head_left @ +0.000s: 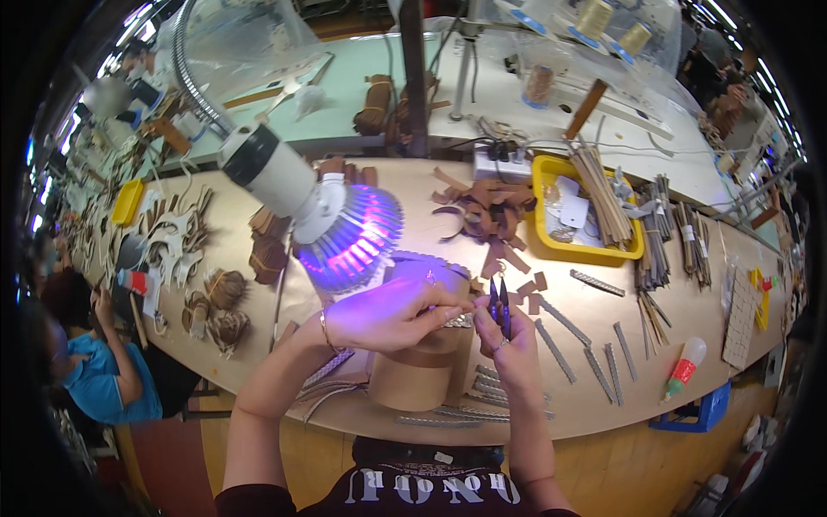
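While the lamp [340,226] shines purple on us, our left hand [388,314] pinches a thin silver studded strip [459,320] over a round brown cardboard tube [413,379]. Our right hand [512,349] grips small dark snips [500,303], pointy tips up, beside it.

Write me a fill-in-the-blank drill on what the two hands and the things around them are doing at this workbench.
1. The right hand holds a small pair of ____ with dark blades pointing up.
2. The left hand pinches a studded strip under the ____ glow of the gooseneck lamp.
3. Both hands work above a brown ____ block on the table.
4. Behind them stands a ____ tray of sticks and tags.

Missing words: scissors; violet; cylindrical; yellow
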Available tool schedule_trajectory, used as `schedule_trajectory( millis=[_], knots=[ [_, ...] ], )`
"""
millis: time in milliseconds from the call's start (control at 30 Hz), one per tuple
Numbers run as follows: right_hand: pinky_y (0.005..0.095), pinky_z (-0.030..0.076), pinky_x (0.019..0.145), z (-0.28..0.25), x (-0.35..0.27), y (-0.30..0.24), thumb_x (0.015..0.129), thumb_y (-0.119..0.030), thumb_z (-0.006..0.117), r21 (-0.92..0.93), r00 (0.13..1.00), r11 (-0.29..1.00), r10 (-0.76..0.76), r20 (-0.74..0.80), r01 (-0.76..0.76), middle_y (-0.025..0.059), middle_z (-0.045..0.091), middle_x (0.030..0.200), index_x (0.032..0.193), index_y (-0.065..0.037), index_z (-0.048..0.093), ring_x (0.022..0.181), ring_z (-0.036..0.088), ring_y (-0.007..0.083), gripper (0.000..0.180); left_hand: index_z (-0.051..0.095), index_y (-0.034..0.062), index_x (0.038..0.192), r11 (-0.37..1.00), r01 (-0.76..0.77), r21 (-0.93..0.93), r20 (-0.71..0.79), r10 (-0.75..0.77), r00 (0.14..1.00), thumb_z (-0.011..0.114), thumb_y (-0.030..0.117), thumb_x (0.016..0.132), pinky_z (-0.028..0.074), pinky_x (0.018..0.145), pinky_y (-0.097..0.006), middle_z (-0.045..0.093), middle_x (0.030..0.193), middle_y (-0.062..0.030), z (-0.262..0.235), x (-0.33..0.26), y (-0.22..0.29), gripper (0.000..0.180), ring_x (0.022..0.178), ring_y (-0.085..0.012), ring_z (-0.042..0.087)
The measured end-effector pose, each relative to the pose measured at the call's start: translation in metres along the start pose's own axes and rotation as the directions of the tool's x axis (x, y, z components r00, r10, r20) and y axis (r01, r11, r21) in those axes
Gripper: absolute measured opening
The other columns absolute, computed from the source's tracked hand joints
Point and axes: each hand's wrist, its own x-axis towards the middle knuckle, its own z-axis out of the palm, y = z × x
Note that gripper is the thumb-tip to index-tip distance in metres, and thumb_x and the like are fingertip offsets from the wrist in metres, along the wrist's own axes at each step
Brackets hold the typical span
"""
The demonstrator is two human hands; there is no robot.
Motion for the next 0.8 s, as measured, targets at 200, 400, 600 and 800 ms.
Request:
schedule_trajectory(
  millis=[200,400,600,800],
  knots=[
    [0.0213,0.041,0.059,0.022,0.013,0.018,0.091,-0.017,0.068,-0.211,0.992,0.973,0.106,0.074,-0.088,-0.0015,0.063,0.078,0.095,-0.001,0.066,0.066,0.052,0.0038,0.017,0.054,0.0051,0.124,0.980,-0.104,0.169,-0.186,0.135,0.973,0.064,0.012,0.088,0.049,0.066,-0.032,0.061,0.080,-0.0083,0.004,-0.015,-0.030,0.038,0.071,-0.0202,0.061],
    [0.0310,0.041,0.056,0.023,0.013,0.032,0.090,-0.018,0.066,-0.443,0.999,0.896,-0.011,0.042,0.028,0.0070,0.059,0.068,0.087,0.001,0.062,0.059,0.052,0.0133,0.020,0.062,0.0065,0.112,0.884,0.050,0.465,-0.402,0.161,0.901,0.070,0.016,0.083,0.048,0.081,-0.042,0.062,0.102,-0.0120,0.030,-0.030,-0.046,0.032,0.091,-0.0293,0.061],
    [0.0413,0.040,0.057,0.026,0.015,0.022,0.091,-0.023,0.064,-0.689,0.987,0.712,-0.155,0.034,0.135,0.0175,0.052,0.067,0.081,0.001,0.057,0.059,0.051,0.0345,0.028,0.064,0.0078,0.113,0.746,0.003,0.666,-0.431,0.382,0.818,0.070,0.027,0.083,0.041,0.100,-0.049,0.051,0.133,-0.0171,0.060,-0.062,-0.048,0.037,0.116,-0.0356,0.054],
    [0.0411,0.040,0.058,0.027,0.014,0.019,0.091,-0.024,0.063,-0.683,0.991,0.721,-0.125,0.039,0.117,0.0178,0.053,0.068,0.082,0.002,0.058,0.061,0.053,0.0330,0.028,0.058,0.0079,0.125,0.788,0.083,0.610,-0.386,0.204,0.900,0.065,0.036,0.087,0.031,0.109,-0.051,0.040,0.142,-0.0238,0.075,-0.067,-0.044,0.048,0.132,-0.0394,0.039]
  ],
)
